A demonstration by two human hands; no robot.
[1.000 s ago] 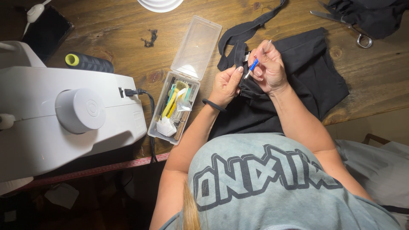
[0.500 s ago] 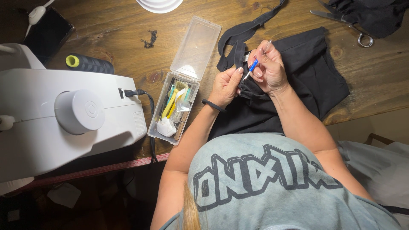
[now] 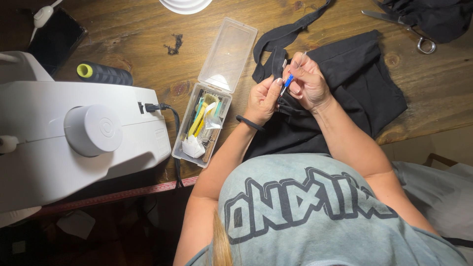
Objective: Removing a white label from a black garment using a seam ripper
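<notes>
1. Head view: our right hand (image 3: 309, 84) pinches a small blue-handled tool (image 3: 287, 82), fingers closed round it; our left hand (image 3: 264, 97) grips a fold of the black fabric (image 3: 345, 83).
2. Risk, we judge: the point slips, nicking cloth or fingertip.
3. Fabric lies crumpled, matte, on the wooden table (image 3: 433, 93), beside an open plastic box (image 3: 217, 88).
</notes>
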